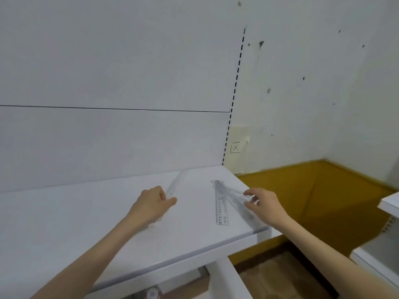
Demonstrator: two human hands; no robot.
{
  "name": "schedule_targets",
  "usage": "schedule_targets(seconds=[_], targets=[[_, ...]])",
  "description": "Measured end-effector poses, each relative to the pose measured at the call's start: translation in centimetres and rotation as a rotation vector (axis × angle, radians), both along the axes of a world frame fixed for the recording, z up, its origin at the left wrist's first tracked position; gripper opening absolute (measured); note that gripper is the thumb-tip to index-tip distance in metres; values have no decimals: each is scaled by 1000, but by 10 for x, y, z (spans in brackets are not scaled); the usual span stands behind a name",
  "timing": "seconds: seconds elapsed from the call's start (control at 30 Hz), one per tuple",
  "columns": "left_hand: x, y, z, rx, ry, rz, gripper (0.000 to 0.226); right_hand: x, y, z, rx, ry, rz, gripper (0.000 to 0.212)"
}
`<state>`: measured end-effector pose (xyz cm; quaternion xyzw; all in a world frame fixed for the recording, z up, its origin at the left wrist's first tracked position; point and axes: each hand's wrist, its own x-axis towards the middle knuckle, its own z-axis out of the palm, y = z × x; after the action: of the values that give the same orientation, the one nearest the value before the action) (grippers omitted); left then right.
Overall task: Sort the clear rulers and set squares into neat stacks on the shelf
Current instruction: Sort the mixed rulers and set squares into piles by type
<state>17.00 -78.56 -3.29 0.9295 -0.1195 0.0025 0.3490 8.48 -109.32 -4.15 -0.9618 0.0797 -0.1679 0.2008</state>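
Observation:
On the white shelf [86,223] my left hand [154,203] grips a clear ruler [178,182] that slants up and away toward the back panel, blurred by motion. Near the shelf's right end lies a clear straight ruler [221,209], pointing away from me. A clear set square [234,196] lies across it at an angle. My right hand [262,205] pinches the set square's right edge between thumb and fingers.
The white back panel [118,137] rises behind the shelf, with a slotted upright [234,91] at its right end. A second white shelf unit [384,234] stands at the far right. Yellow skirting and brown floor lie below, beyond the shelf's right edge.

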Motion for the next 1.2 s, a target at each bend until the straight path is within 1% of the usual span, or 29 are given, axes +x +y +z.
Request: schedule_targets(seconds=[0.1,0.17,0.27,0.3,0.37,0.43,0.47,0.5,0.57,0.6,0.67,0.73,0.8,0.83,0.9,0.97,1.03,1.1,1.2], targets=[[6,-13,-5,50,-23,54,29,22,-19,-10,-5,50,41,32],[10,-18,-3,74,-44,67,29,34,-25,-15,-103,76,82,30],[9,-23,1,94,-85,47,27,43,-28,-12,-305,100,86,37],[8,-23,2,102,-98,20,26,44,-26,-10,-337,98,77,38],[4,-23,4,119,-112,-78,23,46,-18,-6,-308,20,131,44],[-2,-26,7,107,-113,-224,20,47,-6,-2,-243,-110,281,60],[-6,-29,10,91,-110,-304,18,48,0,1,-264,-153,377,66],[-9,-33,12,76,-108,-380,17,48,6,2,-317,-169,475,67],[-15,-40,16,79,-117,-497,17,44,19,5,-389,-143,637,53],[-15,-42,18,102,-131,-528,18,40,21,6,-368,-113,682,43],[-14,-43,21,171,-164,-523,21,33,19,6,-258,-83,714,30],[-12,-40,23,230,-186,-456,21,27,6,4,-182,-103,681,25],[-8,-33,23,295,-204,-362,23,25,-14,2,-144,-110,586,24],[-5,-28,22,329,-210,-311,24,26,-24,1,-120,-100,511,25],[0,-18,18,377,-208,-221,25,30,-40,1,-46,-58,335,36],[3,-12,13,402,-198,-169,24,38,-50,-1,37,-5,206,43],[3,-11,9,418,-200,-154,23,48,-54,-2,63,43,173,38],[3,-11,8,431,-212,-151,22,58,-54,-4,22,99,168,32],[5,-11,11,439,-232,-149,22,66,-51,-8,-70,130,195,29]])
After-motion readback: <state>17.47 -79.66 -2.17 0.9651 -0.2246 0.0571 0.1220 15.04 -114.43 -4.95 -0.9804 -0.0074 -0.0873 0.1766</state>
